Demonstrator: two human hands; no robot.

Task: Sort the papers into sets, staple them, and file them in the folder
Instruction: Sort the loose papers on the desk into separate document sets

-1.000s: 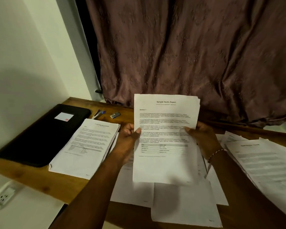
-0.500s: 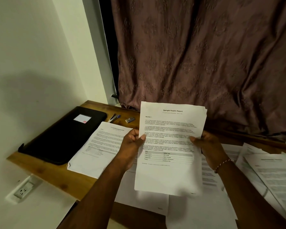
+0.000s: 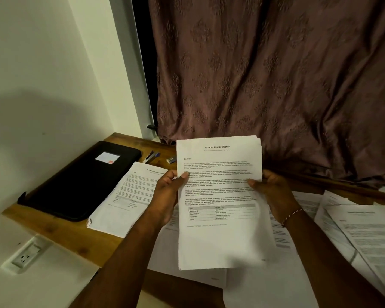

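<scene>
Papers [image 3: 220, 196] headed "Sample Health Report" held upright above desk [image 3: 60, 232] front edge; left hand [image 3: 167, 196] pinches left margin, right hand [image 3: 271, 192] pinches right. Black folder [image 3: 82, 181] at desk's left edge, stapler [image 3: 151, 156] near back edge.

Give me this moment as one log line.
stage: sorting | left hand: grips Sample Health Report set, left edge | right hand: grips its right edge | black folder: closed, on desk
</scene>
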